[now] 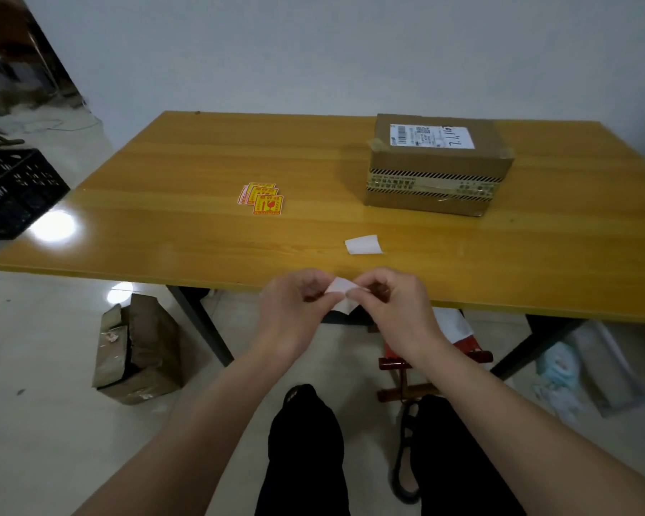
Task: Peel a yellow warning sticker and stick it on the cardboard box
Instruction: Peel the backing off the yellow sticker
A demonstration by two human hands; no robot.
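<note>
Glossy wood-grain table (202,158); matt brown cardboard box (429,173), taped.

Yellow warning stickers (261,198) lie fanned mid-table; sealed cardboard box (434,173), shipping label (432,136) on top, stands far right.

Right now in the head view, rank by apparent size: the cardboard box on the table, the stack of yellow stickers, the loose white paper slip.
1. cardboard box, clearly largest.
2. stack of yellow stickers.
3. white paper slip.

The last two look close; the slip lies nearer the camera, so their order is unsure.
</note>
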